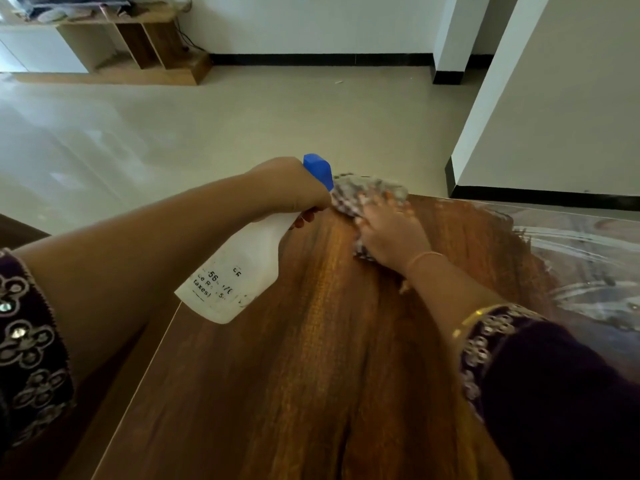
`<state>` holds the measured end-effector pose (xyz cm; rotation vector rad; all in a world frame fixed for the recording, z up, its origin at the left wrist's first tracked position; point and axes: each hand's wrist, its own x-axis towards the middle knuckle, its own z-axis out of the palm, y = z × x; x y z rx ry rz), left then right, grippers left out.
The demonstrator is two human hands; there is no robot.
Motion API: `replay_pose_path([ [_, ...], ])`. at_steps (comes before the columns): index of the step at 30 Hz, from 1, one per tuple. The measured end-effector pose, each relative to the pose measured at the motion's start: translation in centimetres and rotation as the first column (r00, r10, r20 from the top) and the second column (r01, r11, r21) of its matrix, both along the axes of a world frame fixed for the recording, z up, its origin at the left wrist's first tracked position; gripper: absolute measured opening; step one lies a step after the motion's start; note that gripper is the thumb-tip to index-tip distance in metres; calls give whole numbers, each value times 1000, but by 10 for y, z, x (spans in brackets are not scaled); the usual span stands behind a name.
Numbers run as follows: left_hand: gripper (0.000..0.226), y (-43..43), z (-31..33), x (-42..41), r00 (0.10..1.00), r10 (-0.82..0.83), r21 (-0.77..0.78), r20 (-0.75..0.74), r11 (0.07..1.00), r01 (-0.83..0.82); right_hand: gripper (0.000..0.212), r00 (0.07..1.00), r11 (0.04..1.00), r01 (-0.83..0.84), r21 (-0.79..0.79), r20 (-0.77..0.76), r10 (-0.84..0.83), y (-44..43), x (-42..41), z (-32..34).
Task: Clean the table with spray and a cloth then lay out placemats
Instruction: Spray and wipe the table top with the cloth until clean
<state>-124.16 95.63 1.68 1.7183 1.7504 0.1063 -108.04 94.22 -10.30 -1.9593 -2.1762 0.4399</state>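
Plainly, in the head view, the left hand is clenching its grip round the neck of the spray bottle, which is tilting, base toward the person, blue nozzle aiming past the table's far edge. Just right of the nozzle the cloth is lying bunched; the right hand is pressing on it, fingers spread, grip released. The bottle's white wall is hiding its contents.
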Motion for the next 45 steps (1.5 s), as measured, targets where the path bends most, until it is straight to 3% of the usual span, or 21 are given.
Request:
replay_pose_path([
  [6,8,-12,2,11,999,-46,-13,11,999,46,45,888,889,458,10,51,-458,-41,132,3],
  [10,8,-22,7,25,999,-53,14,11,999,53,43,760,756,649,-84,31,-649,-55,133,9],
  [12,8,-26,8,34,998,-67,12,14,998,67,51,793,792,607,-66,-4,-609,-53,104,11],
  [16,9,-37,7,56,995,-95,3,34,995,95,52,974,975,218,40,50,-220,-57,43,3],
  [19,9,-48,6,75,995,-96,16,33,995,96,52,991,995,100,28,88,-102,-60,51,-1],
  [22,9,-56,7,90,992,-115,13,46,993,115,51,990,992,122,26,64,-123,-74,87,-7],
  [29,6,-74,10,116,982,-144,-23,118,989,148,42,867,867,498,5,34,-498,-141,209,-4],
  [33,8,-85,11,123,977,-125,-18,175,991,130,46,812,806,584,-101,58,-581,-147,220,-2],
  [36,13,-96,10,127,968,-134,16,212,991,134,47,856,849,511,-136,-9,-517,-143,197,3],
  [40,15,-118,6,134,944,-172,91,281,984,153,51,965,961,262,-89,23,-261,-150,161,0],
  [45,20,-150,2,132,918,-156,239,366,969,69,53,976,965,217,-147,68,-209,-156,154,-2],
])
